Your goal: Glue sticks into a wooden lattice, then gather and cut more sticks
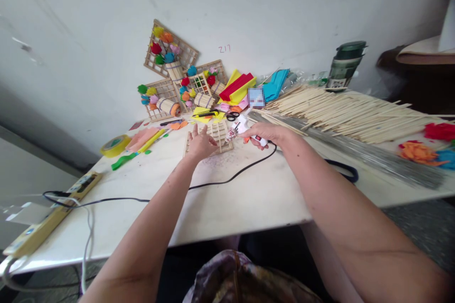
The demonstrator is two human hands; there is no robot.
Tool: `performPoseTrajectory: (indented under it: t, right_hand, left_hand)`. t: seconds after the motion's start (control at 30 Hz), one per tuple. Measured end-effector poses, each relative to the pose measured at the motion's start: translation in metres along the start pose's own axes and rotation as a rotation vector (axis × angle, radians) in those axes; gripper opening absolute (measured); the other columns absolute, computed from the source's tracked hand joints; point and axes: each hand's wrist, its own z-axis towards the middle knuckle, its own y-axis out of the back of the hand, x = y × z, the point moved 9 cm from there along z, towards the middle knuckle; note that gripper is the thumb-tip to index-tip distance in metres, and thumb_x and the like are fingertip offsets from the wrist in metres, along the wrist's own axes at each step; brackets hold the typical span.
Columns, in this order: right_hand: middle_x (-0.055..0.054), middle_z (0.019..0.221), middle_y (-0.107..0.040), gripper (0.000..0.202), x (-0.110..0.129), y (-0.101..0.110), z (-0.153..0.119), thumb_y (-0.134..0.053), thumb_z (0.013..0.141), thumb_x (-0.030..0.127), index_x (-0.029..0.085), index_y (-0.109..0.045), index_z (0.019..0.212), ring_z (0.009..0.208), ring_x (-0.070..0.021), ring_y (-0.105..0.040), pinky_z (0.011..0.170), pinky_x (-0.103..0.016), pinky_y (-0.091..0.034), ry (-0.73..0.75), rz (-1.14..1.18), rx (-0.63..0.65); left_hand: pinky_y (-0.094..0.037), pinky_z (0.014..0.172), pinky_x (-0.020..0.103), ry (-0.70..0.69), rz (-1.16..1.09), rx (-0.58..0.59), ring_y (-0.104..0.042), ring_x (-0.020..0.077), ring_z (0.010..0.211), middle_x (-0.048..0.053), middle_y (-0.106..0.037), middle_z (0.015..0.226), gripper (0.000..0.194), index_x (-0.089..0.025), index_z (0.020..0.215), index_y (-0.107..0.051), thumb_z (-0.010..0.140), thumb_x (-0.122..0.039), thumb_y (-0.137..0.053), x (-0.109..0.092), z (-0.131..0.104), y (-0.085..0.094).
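Observation:
In my right hand (261, 133) is a white hot glue gun (241, 126), its nozzle end tilted down to the left over the right side of a stick lattice (221, 131). The lattice, made of thin wooden sticks, lies flat on the table. My left hand (202, 143) rests over the lattice's left part with its fingers spread, covering some of the sticks. From the glue gun's handle a black cord (227, 181) runs left across the table. Black-handled scissors (232, 116) and a yellow-black utility knife (206, 113) lie just behind the lattice.
Finished lattices with paper flowers (170, 47) lean against the wall. Wooden sticks (341, 109) and wires (384, 154) spread over the right side. Yellow tape (115, 146) and a power strip (53, 218) lie left. A dark green bottle (344, 66) stands at the back right.

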Motion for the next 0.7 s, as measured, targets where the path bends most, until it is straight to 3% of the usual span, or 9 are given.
performPoseTrajectory:
  t: [0.27, 0.7]
  right_hand:
    - [0.004, 0.041, -0.044, 0.032, -0.003, -0.006, 0.002, -0.06, 0.07, 0.045, 0.014, -0.053, 0.067, 0.033, -0.0061, -0.04, 0.031, -0.017, -0.027, 0.018, -0.011, 0.062]
    - [0.004, 0.038, -0.042, 0.027, 0.004, -0.011, 0.0, -0.058, 0.07, 0.039, 0.014, -0.051, 0.066, 0.032, -0.0077, -0.04, 0.03, -0.019, -0.027, 0.001, -0.103, 0.035]
  left_hand:
    - [-0.004, 0.106, 0.053, -0.226, 0.077, -0.061, 0.002, 0.031, 0.135, -0.004, -0.024, 0.145, 0.018, -0.028, 0.083, -0.068, 0.065, -0.027, -0.066, -0.021, -0.001, 0.006]
    - [-0.001, 0.106, 0.052, -0.304, 0.08, -0.032, 0.005, 0.0283, 0.135, -0.008, -0.022, 0.145, 0.013, -0.031, 0.077, -0.07, 0.066, -0.026, -0.065, -0.027, -0.001, 0.002]
